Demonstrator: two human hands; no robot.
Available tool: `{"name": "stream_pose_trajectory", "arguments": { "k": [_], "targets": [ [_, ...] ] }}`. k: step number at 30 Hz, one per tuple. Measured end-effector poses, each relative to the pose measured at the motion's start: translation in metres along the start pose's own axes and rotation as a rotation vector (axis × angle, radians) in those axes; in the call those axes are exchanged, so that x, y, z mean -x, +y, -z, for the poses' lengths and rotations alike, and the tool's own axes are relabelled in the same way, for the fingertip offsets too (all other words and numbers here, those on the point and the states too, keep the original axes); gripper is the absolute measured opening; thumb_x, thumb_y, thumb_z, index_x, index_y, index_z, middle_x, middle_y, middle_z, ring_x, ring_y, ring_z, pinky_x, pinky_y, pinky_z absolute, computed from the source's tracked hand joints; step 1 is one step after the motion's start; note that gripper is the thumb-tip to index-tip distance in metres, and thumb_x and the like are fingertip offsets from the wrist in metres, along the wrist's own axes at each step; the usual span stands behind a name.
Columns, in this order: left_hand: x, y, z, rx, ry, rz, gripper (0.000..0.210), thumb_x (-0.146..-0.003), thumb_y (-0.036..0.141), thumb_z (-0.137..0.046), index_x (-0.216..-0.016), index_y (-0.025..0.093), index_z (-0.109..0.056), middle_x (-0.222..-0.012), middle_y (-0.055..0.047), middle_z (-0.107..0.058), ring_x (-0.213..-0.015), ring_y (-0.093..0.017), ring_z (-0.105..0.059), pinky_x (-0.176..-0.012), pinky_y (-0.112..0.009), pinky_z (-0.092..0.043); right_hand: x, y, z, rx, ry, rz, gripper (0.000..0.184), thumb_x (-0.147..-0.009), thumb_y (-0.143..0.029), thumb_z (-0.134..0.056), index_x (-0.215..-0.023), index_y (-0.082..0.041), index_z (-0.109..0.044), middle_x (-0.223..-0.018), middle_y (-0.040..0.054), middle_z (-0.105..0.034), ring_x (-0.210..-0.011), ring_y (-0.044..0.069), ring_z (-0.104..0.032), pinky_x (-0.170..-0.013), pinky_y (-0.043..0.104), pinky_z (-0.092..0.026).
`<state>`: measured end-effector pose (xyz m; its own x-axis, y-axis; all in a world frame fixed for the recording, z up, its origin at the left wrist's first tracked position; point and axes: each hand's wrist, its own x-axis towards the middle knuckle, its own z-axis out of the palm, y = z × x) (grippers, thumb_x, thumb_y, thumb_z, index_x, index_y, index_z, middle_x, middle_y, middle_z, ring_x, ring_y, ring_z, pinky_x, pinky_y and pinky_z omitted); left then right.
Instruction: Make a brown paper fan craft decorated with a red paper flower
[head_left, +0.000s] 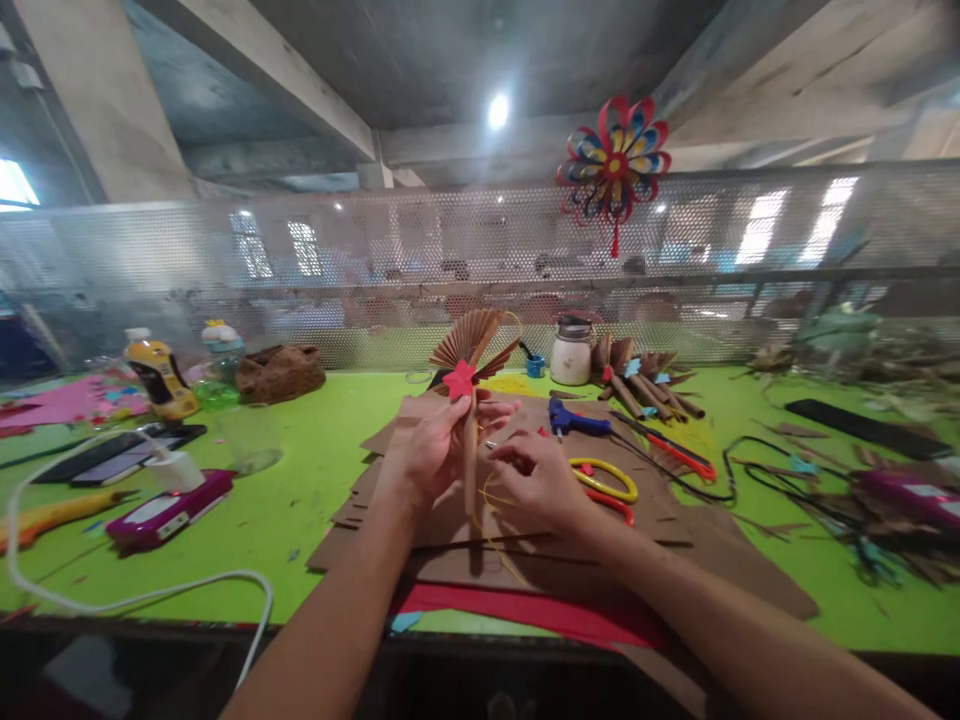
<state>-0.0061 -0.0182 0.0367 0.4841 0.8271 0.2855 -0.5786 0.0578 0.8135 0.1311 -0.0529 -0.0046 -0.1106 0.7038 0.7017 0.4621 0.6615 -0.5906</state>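
Observation:
My left hand (435, 445) is wrapped round the rolled brown paper handle of a pleated paper fan (472, 340), which stands upright over the work pile. A red paper star (460, 379) sits where the pleats meet the handle. Just right of the handle, my right hand (536, 475) has its fingers pinched together; a small shiny tip shows at them, too small to name. Thin yellow string (491, 490) hangs below the fingers and trails over the brown cardboard sheets (442, 545). A loop of similar string shows at the fan's top right.
Right of my hands lie a blue glue gun (577, 420), yellow-handled scissors (615, 480) and an orange-red cutter (679, 455). Behind stand a white jar (571, 350) and several rolled paper pieces (645, 380). Purple power strips (176, 510) with cables lie at both sides. A mesh screen (360, 270) rises behind.

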Motion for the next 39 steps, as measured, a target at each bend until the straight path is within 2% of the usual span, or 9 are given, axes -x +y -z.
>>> {"name": "stream_pose_trajectory", "arguments": {
  "k": [3, 8, 12, 19, 25, 31, 36, 38, 39],
  "targets": [
    [-0.001, -0.006, -0.001, -0.028, -0.002, 0.032, 0.023, -0.086, 0.022, -0.043, -0.098, 0.009, -0.058, -0.09, -0.013, -0.069, -0.099, -0.025, -0.061, -0.09, -0.04, -0.044, 0.002, -0.002, -0.009, -0.071, -0.078, -0.079, 0.015, -0.07, -0.014, -0.056, -0.079, -0.014, -0.068, -0.063, 0.0015, -0.06, -0.052, 0.009, -0.045, -0.05, 0.021, -0.036],
    [-0.003, -0.019, -0.002, -0.057, -0.07, 0.041, 0.024, -0.084, 0.023, -0.046, -0.102, 0.012, -0.058, -0.095, -0.012, -0.068, -0.098, -0.023, -0.061, -0.088, -0.036, -0.046, -0.002, 0.008, -0.016, -0.279, -0.006, -0.211, 0.012, -0.068, -0.016, -0.054, -0.063, -0.012, -0.064, -0.06, 0.0016, -0.06, -0.055, 0.011, -0.049, -0.055, 0.023, -0.039],
    [-0.001, -0.018, -0.003, -0.104, -0.05, 0.011, 0.027, -0.084, 0.025, -0.047, -0.107, 0.014, -0.057, -0.093, -0.01, -0.068, -0.097, -0.022, -0.061, -0.087, -0.034, -0.046, -0.004, 0.009, -0.012, -0.38, -0.044, -0.223, 0.012, -0.067, -0.017, -0.054, -0.06, -0.014, -0.062, -0.057, -0.0007, -0.056, -0.055, 0.01, -0.047, -0.055, 0.022, -0.039],
    [0.006, -0.009, -0.006, -0.203, 0.018, -0.06, 0.022, -0.081, 0.032, -0.053, -0.084, 0.012, -0.059, -0.083, -0.01, -0.067, -0.091, -0.023, -0.062, -0.082, -0.034, -0.046, 0.001, 0.013, -0.002, -0.292, -0.504, -0.024, 0.013, -0.065, -0.008, -0.053, -0.063, -0.015, -0.064, -0.061, -0.0013, -0.056, -0.058, 0.01, -0.048, -0.054, 0.02, -0.037],
    [0.007, -0.014, -0.006, -0.167, 0.013, -0.007, 0.019, -0.08, 0.032, -0.053, -0.078, 0.014, -0.053, -0.07, -0.003, -0.059, -0.07, -0.017, -0.062, -0.063, -0.028, -0.048, 0.0, 0.017, 0.008, -0.243, -0.659, -0.038, 0.01, -0.07, -0.02, -0.059, -0.064, -0.014, -0.063, -0.063, -0.001, -0.056, -0.062, 0.01, -0.048, -0.06, 0.021, -0.039],
    [0.003, -0.016, -0.001, -0.193, 0.06, -0.041, 0.017, -0.079, 0.03, -0.056, -0.08, 0.015, -0.048, -0.065, -0.001, -0.055, -0.056, -0.01, -0.054, -0.044, -0.017, -0.034, 0.004, 0.015, 0.009, -0.11, -0.807, -0.1, 0.014, -0.071, -0.025, -0.06, -0.069, -0.012, -0.065, -0.059, -0.0032, -0.053, -0.053, 0.007, -0.043, -0.051, 0.017, -0.034],
    [0.0, -0.014, 0.004, -0.163, 0.147, -0.069, 0.018, -0.076, 0.03, -0.059, -0.081, 0.016, -0.048, -0.063, 0.001, -0.054, -0.051, -0.007, -0.05, -0.043, -0.016, -0.03, -0.003, 0.003, 0.035, -0.019, -1.118, -0.079, 0.017, -0.069, -0.028, -0.063, -0.069, -0.011, -0.068, -0.056, -0.0028, -0.055, -0.05, 0.006, -0.044, -0.046, 0.016, -0.031],
    [0.0, -0.014, 0.006, -0.155, 0.175, -0.102, 0.019, -0.076, 0.03, -0.059, -0.082, 0.016, -0.048, -0.062, 0.002, -0.054, -0.049, -0.006, -0.048, -0.043, -0.016, -0.03, -0.008, 0.002, 0.048, -0.045, -1.112, -0.141, 0.029, -0.072, -0.038, -0.061, -0.067, -0.011, -0.067, -0.052, -0.0019, -0.055, -0.047, 0.006, -0.044, -0.044, 0.017, -0.031],
    [0.0, -0.014, 0.006, -0.155, 0.174, -0.11, 0.019, -0.076, 0.031, -0.059, -0.082, 0.016, -0.049, -0.062, 0.002, -0.054, -0.049, -0.006, -0.048, -0.043, -0.016, -0.03, -0.011, 0.003, 0.052, -0.076, -1.034, -0.174, 0.034, -0.075, -0.041, -0.058, -0.065, -0.01, -0.067, -0.051, -0.0013, -0.055, -0.046, 0.007, -0.044, -0.044, 0.017, -0.031]
  ]
}}
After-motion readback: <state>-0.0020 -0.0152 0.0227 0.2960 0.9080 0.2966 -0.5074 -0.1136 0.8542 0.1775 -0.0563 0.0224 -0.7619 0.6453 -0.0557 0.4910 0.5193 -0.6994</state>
